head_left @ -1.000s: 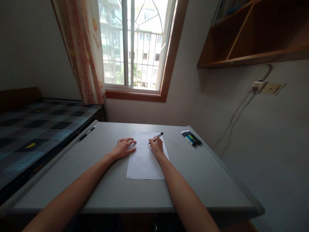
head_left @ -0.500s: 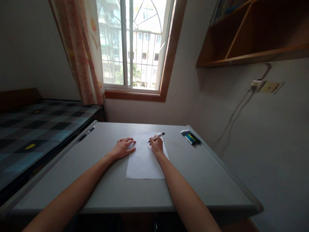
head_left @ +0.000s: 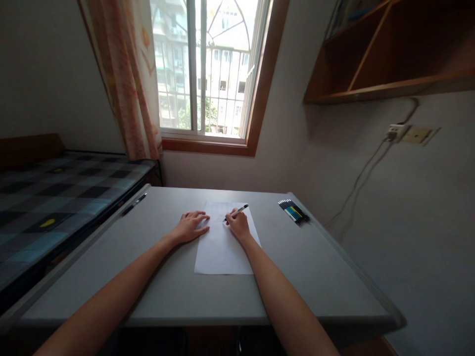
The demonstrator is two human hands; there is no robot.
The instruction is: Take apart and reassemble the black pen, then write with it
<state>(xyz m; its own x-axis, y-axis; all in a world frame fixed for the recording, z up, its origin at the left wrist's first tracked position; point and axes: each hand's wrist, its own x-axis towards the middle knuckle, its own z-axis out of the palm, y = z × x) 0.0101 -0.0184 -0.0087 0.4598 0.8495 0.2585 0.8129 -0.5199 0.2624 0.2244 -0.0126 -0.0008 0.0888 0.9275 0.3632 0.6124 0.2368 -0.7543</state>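
Note:
A white sheet of paper [head_left: 222, 244] lies on the grey table [head_left: 304, 267] in front of me, with faint writing near its top. My left hand [head_left: 191, 226] rests flat on the sheet's left edge, fingers spread. My right hand [head_left: 237, 223] is closed round a black pen [head_left: 237, 211], whose tip touches the upper part of the paper.
A pack of pens [head_left: 294, 211] lies at the table's far right, near the wall. Another dark pen [head_left: 135, 203] sits on the table's left edge beside a bed with a checked cover [head_left: 55, 193]. A window [head_left: 206, 69], a wooden shelf [head_left: 386, 54] and a wall socket [head_left: 395, 132] are beyond.
My right hand with the pen has shifted slightly to the left across the top of the paper. My left hand has stayed put.

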